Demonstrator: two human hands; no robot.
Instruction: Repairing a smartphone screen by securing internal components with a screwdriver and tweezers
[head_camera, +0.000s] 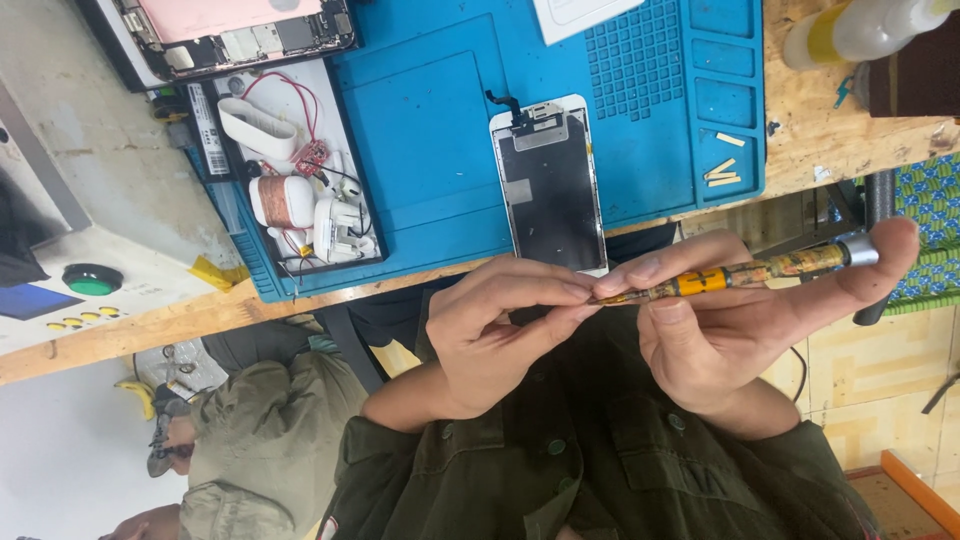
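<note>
My right hand (725, 335) holds a slim screwdriver (740, 272) with a yellow-orange patterned handle. The index finger rests on its silver end cap (858, 249). My left hand (495, 335) pinches thumb and fingertips around the screwdriver's tip (590, 297); whether something small sits there is hidden. Both hands hover in front of my dark green shirt, just off the table edge. Just beyond them, a detached phone screen (550, 185) with a white frame lies back up on the blue work mat (430, 130).
A black tray (345, 150) holds white parts, a copper coil and red wires. An opened phone (240, 30) lies at the top left, a bottle (860, 30) at the top right. A white box with a green button (92, 278) stands left. Another person in olive clothing (260, 440) is at lower left.
</note>
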